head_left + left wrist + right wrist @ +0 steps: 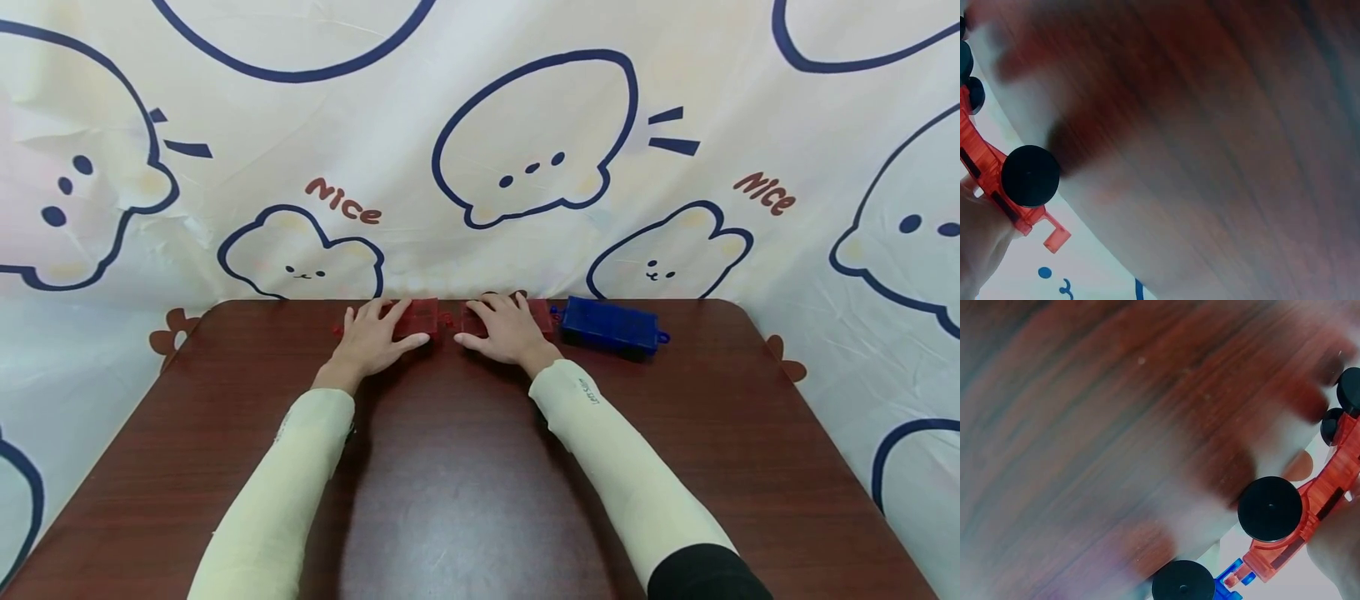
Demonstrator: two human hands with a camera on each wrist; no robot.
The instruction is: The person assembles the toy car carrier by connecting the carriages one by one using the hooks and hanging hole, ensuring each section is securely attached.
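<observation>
Two translucent red toy train wagons with black wheels sit near the table's far edge. My left hand [367, 337] holds the left red wagon [423, 317] from above, thumb along its near side. The right hand [510, 329] grips the other red wagon [542, 318]; a fingertip [1300, 465] shows past its far side in the right wrist view. Small red couplers [447, 319] lie between the two wagons; whether they are linked I cannot tell. A blue wagon [611, 325] stands at the right, its blue coupler [1235, 575] meeting the right red wagon's end.
The dark brown wooden table [450, 500] has rounded far corners. Behind it and at both sides hangs a pale cloth [405, 150] with cartoon drawings. The row of wagons lies close to the back cloth.
</observation>
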